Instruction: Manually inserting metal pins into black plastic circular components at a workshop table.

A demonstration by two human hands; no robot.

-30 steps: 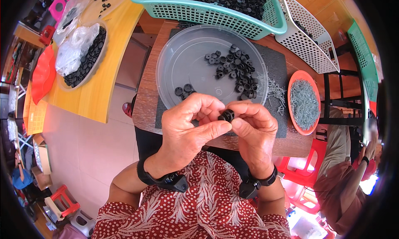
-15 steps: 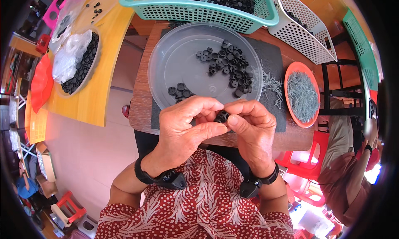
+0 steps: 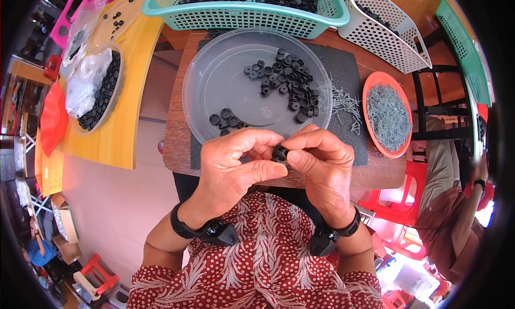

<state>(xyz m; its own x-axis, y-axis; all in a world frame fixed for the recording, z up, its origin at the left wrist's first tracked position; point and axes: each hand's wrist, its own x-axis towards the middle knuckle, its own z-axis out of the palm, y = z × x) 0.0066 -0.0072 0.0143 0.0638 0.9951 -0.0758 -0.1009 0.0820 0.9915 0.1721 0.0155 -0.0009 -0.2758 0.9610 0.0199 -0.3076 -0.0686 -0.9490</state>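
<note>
**At frame centre: both hands on one black part**

Centre frame, I see left hand (image 3: 233, 166) & right hand (image 3: 322, 166) w/ fingertips pinched shut on a small black round part (image 3: 279, 153), held just below the clear round tray (image 3: 214, 89) of similar parts.

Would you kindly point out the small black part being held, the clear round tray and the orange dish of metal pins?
small black part (image 3: 279, 153), head view, its visible top between the fingertips.
clear round tray (image 3: 225, 83), head view, bare left floor.
orange dish (image 3: 368, 91), head view, left rim.
</note>
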